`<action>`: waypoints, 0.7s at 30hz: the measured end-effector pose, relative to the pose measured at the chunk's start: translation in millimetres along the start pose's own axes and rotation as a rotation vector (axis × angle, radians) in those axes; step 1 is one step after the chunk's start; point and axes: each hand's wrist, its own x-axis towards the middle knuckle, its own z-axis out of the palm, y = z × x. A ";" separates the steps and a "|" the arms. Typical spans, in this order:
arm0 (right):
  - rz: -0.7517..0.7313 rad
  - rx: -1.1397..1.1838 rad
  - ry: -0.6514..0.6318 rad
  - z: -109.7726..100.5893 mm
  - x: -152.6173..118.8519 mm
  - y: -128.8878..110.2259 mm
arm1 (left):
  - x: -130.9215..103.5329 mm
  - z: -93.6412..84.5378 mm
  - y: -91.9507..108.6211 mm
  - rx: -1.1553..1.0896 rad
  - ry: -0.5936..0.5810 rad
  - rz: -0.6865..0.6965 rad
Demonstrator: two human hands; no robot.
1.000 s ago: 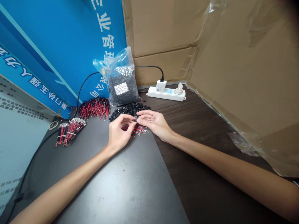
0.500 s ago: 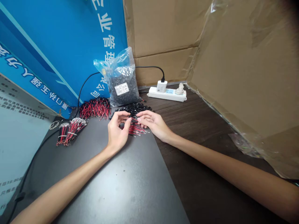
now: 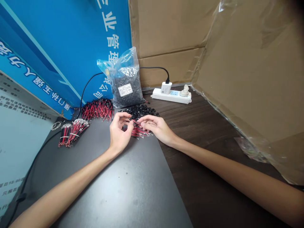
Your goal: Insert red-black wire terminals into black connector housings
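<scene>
A short red and black wire (image 3: 136, 121) stretches between my two hands. My right hand (image 3: 155, 125) pinches its right part. My left hand (image 3: 120, 129) is curled with thumb and fingers close together at the wire's left end; what they grip there is too small to make out. Below my fingers lies a spread of red and black wires (image 3: 140, 132) with bare metal ends, partly hidden by my hands. Just behind my hands is a heap of small black connectors (image 3: 142, 110). To the left, a pile of red and black wires (image 3: 98, 110) lies on the grey board (image 3: 114, 190).
A clear bag of black parts (image 3: 127, 90) stands behind the connectors. Two banded wire bundles (image 3: 75, 131) lie at the left. At the back is a white power strip (image 3: 172, 96) with a charger and black cable. Cardboard (image 3: 249, 79) walls the right side.
The wire between my hands shows more of its length, and my right fingers have shifted slightly. The whole view has moved a little.
</scene>
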 end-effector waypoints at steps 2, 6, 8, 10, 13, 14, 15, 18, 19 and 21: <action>-0.002 0.004 -0.014 0.3 -0.6 -1.2 | 0.1 -0.6 0.2 0.019 -0.008 0.007; 0.000 0.005 -0.030 0.6 -1.1 -1.7 | 0.3 -3.1 0.9 0.059 -0.043 0.035; 0.010 0.001 -0.038 0.5 -1.2 -1.5 | 0.5 -4.2 0.7 0.062 -0.058 0.058; 0.018 0.000 -0.047 0.4 -1.4 -1.7 | 0.8 -4.9 0.1 0.062 -0.064 0.075; 0.022 0.007 -0.073 0.4 -2.1 -3.1 | 1.3 -5.0 -1.5 0.057 -0.061 0.073; 0.021 0.010 -0.082 0.5 -2.3 -3.9 | 1.5 -4.9 -2.0 0.052 -0.058 0.068; 0.020 0.012 -0.090 0.6 -2.6 -4.7 | 1.7 -4.8 -2.5 0.046 -0.056 0.063; 0.018 -0.001 -0.096 1.1 -3.1 -6.8 | 2.4 -4.7 -4.0 0.028 -0.050 0.047; 0.018 -0.005 -0.092 1.3 -3.1 -7.1 | 2.8 -4.7 -4.6 0.022 -0.046 0.041; 0.018 -0.006 -0.081 1.5 -2.8 -6.7 | 3.5 -4.8 -5.7 0.009 -0.029 0.027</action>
